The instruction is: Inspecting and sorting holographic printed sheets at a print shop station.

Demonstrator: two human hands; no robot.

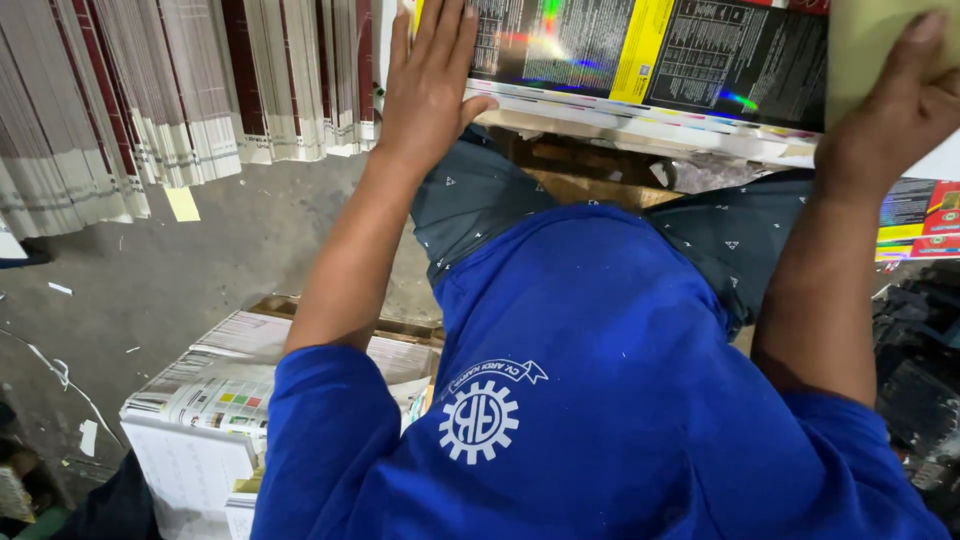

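Grey concrete floor (200, 270) littered with paper scraps fills the left of the view, and rows of folded white and dark-red printed sheets (170, 90) stand on edge along its far side. Ahead lies a thick stack of glossy black printed sheets with a yellow panel and rainbow sheen (650, 60). The left hand (430, 85) lies flat on the stack's near left corner, fingers spread and straight, apparently pressing the sheets down. The right hand (890, 120) sits at the right edge, fingers curled under a plain olive-yellow sheet (880, 45); whether it pinches the sheet I cannot tell. Red and yellow printed sheets (920, 220) jut out below that wrist. Near the left elbow, a pile of white printed sheets with small colour blocks (220, 395) rests on the floor.
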